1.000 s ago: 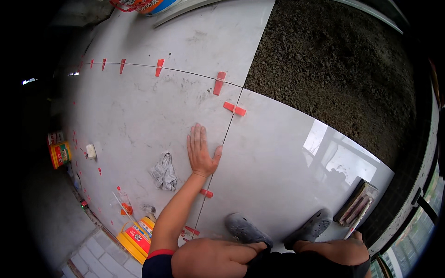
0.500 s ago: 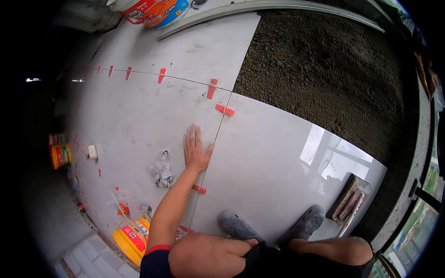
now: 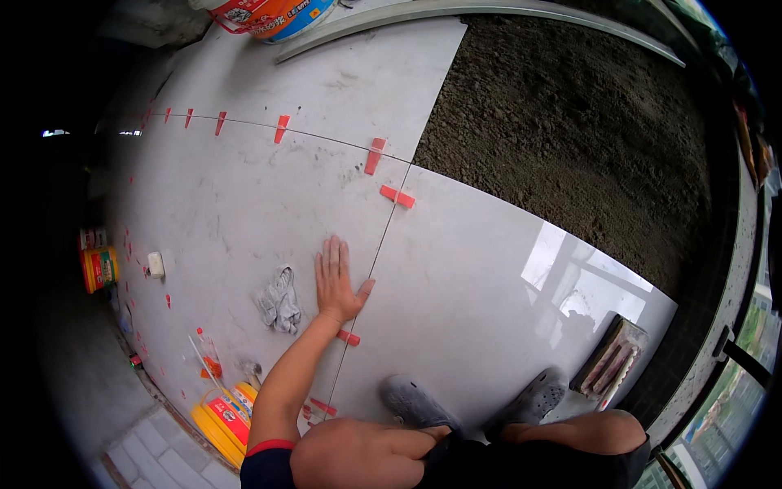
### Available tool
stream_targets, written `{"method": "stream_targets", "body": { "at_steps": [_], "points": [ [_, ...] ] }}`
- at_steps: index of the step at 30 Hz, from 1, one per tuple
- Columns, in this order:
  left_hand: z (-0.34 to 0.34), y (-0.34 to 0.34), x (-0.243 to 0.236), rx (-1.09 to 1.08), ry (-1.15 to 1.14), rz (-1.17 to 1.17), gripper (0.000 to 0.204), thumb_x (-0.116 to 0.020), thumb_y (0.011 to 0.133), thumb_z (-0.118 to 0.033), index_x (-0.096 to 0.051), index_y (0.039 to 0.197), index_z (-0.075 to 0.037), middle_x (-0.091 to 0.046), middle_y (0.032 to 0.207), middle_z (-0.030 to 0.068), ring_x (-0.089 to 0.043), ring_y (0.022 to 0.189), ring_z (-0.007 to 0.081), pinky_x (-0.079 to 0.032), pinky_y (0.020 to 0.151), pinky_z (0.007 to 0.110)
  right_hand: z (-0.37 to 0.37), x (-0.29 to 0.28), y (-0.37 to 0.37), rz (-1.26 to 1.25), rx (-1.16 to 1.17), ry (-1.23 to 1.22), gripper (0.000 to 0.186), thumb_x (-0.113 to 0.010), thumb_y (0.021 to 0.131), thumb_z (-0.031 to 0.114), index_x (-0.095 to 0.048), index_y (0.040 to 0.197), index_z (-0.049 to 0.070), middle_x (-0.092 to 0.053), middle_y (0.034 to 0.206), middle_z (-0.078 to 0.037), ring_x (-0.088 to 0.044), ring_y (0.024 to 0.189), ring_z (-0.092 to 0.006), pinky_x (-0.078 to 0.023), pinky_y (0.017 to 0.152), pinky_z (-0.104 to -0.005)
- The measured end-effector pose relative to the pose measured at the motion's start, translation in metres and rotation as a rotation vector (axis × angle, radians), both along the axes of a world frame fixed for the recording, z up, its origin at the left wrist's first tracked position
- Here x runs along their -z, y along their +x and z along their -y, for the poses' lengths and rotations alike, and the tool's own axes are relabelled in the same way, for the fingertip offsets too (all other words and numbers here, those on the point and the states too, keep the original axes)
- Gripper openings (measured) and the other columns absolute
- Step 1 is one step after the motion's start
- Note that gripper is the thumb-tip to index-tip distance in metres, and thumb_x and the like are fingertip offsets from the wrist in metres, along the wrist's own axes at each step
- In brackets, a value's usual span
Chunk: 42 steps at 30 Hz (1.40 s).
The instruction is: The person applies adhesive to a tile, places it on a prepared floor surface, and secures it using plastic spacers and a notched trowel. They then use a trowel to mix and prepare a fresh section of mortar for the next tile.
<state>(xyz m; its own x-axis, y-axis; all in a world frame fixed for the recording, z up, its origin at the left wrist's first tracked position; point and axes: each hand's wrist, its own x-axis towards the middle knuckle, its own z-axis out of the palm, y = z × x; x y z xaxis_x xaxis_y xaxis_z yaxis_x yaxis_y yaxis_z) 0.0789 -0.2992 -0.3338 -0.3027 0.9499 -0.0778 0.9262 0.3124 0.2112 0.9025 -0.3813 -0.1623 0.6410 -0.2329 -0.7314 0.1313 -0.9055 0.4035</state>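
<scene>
My left hand (image 3: pixel 337 283) lies flat on a large pale floor tile (image 3: pixel 236 187), fingers stretched and thumb out at the joint with the neighbouring tile (image 3: pixel 456 269). It holds nothing. Red wedges straddle the joints: one wedge (image 3: pixel 349 337) sits just below my wrist, and another wedge (image 3: pixel 397 196) is farther up the same joint. Left of the hand a crumpled grey cloth (image 3: pixel 279 300) rests on the tile. My right hand does not show. My feet, in grey clogs (image 3: pixel 415 405), are on the right-hand tile.
Dark loose mortar bed (image 3: pixel 562 138) fills the far right beyond the tile edge. A trowel-like tool (image 3: pixel 609 359) lies by my right foot. Yellow buckets (image 3: pixel 221 420) stand at lower left, a red-and-blue bucket (image 3: pixel 281 16) at the far side. A metal straightedge (image 3: pixel 391 18) runs along the back.
My left hand has slid a little nearer to me along the joint, still flat on the tile. The view has shifted slightly.
</scene>
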Motion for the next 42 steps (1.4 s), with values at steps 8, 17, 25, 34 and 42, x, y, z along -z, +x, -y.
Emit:
{"method": "stream_targets", "body": {
  "at_steps": [8,17,25,34,42],
  "points": [
    [0.008,0.003,0.002,-0.022,0.064,-0.008,0.092,-0.060,0.083,-0.047,-0.020,0.149,0.004,-0.019,0.155,0.0240,-0.016,0.144,0.0397,-0.012,0.116,0.052,-0.034,0.028,-0.026,-0.030,-0.040,0.070,0.044,-0.055,0.092,0.047,-0.064,0.083,0.005,-0.056,0.066,-0.005,-0.048,0.049,-0.0143,-0.039,0.047,-0.0307],
    [0.007,-0.006,0.002,-0.013,0.070,-0.054,0.085,-0.057,0.085,-0.041,-0.020,0.149,0.000,-0.020,0.155,0.0219,-0.017,0.145,0.0381,-0.013,0.116,0.053,-0.098,0.042,-0.040,-0.168,-0.019,0.204,0.044,-0.056,0.092,0.046,-0.064,0.082,0.004,-0.055,0.065,-0.005,-0.047,0.047,-0.0140,-0.038,0.045,-0.0299],
    [0.006,-0.005,0.020,0.064,0.067,-0.051,0.078,-0.052,0.090,-0.037,-0.019,0.150,0.000,-0.019,0.156,0.0212,-0.016,0.145,0.0386,-0.014,0.116,0.054,-0.130,-0.008,-0.044,-0.154,-0.266,0.120,0.046,-0.058,0.090,0.048,-0.063,0.079,0.004,-0.054,0.064,-0.003,-0.045,0.046,-0.0115,-0.038,0.043,-0.0283],
    [0.014,-0.012,0.028,0.157,0.191,-0.227,0.068,-0.044,0.098,-0.041,-0.024,0.149,0.000,-0.025,0.154,0.0212,-0.024,0.142,0.0376,-0.020,0.115,0.048,-0.130,-0.142,-0.053,-0.123,-0.013,0.859,0.032,-0.074,0.083,0.036,-0.060,0.093,0.009,-0.053,0.071,0.001,-0.047,0.054,-0.0073,-0.037,0.046,-0.0229],
    [0.001,0.015,-0.019,0.186,0.156,-0.120,0.077,-0.052,0.094,-0.045,-0.028,0.143,0.010,-0.035,0.142,0.0353,-0.040,0.126,0.0499,-0.036,0.102,0.055,-0.127,-0.066,0.034,0.052,0.026,1.171,0.033,-0.076,0.078,0.025,-0.063,0.101,0.005,-0.058,0.077,0.001,-0.054,0.064,-0.0096,-0.044,0.055,-0.0257]
  ]
}}
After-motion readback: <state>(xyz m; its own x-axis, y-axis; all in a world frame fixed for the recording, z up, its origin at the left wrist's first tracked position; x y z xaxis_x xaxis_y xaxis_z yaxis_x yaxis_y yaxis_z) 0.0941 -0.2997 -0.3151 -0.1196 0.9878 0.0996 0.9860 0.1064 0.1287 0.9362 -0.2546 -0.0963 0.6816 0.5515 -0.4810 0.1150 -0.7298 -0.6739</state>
